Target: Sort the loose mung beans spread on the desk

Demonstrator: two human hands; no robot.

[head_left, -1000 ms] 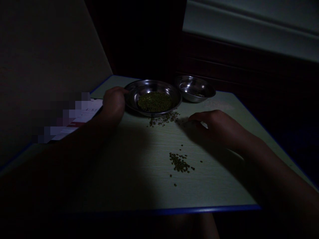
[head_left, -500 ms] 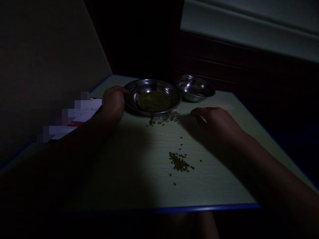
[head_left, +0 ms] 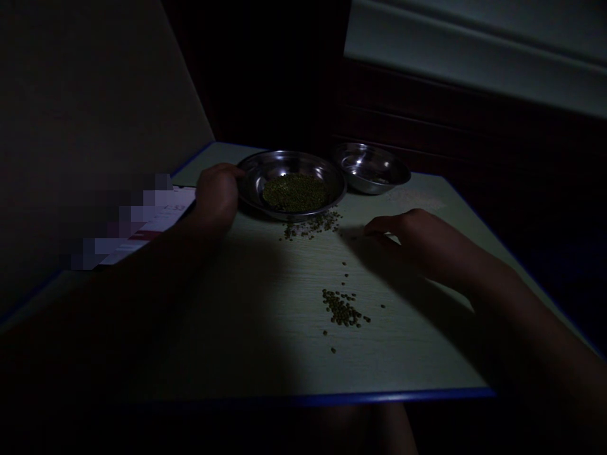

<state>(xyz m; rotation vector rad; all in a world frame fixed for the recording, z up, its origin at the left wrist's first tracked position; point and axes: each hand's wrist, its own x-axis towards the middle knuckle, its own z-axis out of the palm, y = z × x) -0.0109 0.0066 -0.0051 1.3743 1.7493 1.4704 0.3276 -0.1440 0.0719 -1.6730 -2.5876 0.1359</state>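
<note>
In dim light, a steel dish [head_left: 258, 174] with a heap of small green beans [head_left: 294, 192] sits at the far side of a pale table [head_left: 246, 316]. My left hand [head_left: 215, 196] is curled on the dish's left rim. My right hand [head_left: 412, 234] rests on the table to the right of the dish, fingers extended toward a loose scatter of beans [head_left: 310, 224] at the dish's front edge. Another small pile of beans [head_left: 344, 311] lies nearer to me.
A second steel dish [head_left: 372, 167] stands behind and right of the first; its contents are unclear. A white and red paper [head_left: 142, 230] lies at the table's left. The table has a blue edge [head_left: 332, 398] close to me. Dark surroundings on all sides.
My right hand drew back and right half a second ago, then came forward again toward the scattered beans. My left hand stayed on the dish rim.
</note>
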